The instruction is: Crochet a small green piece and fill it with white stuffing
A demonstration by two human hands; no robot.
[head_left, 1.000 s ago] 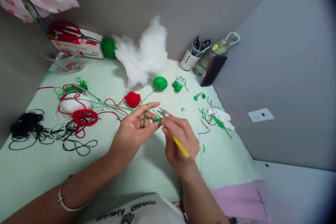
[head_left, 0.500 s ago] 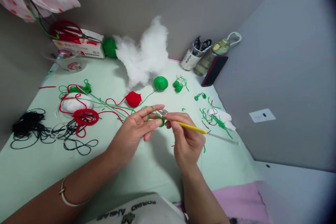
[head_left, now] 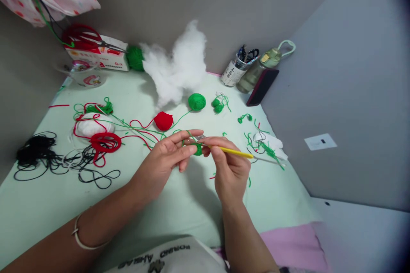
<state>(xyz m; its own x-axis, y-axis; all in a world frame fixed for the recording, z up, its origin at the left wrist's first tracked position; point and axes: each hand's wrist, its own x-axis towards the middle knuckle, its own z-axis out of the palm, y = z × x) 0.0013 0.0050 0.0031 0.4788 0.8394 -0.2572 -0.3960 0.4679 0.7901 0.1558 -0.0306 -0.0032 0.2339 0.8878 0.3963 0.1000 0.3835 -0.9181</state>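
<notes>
1. Two hands of yours meet at the centre: your left hand (head_left: 166,158) pinches a small green crochet piece (head_left: 198,150) narrowly between thumb and fingers, with green yarn over the raised index finger.
2. Your right hand (head_left: 231,168) closes on a yellow crochet hook (head_left: 235,152), pen-style.
3. A second ago the hook's handle slanted down toward you; now it lies nearly level, its end toward 3 o'clock. Since half a second ago it has barely shifted, which suggests its tip is engaged at the piece, though your fingers hide the tip.
4. At 12 o'clock from your hands sits a green yarn ball (head_left: 197,102), a strand trailing from it toward your left hand.
5. At 1 o'clock, a pen cup (head_left: 230,75) holds pens and dark scissor handles; beside it, the bottle's (head_left: 248,81) contents are unclear.
6. At 10 o'clock, a clear plastic cup (head_left: 92,80) contains something pinkish-purple, too blurred to identify.
</notes>
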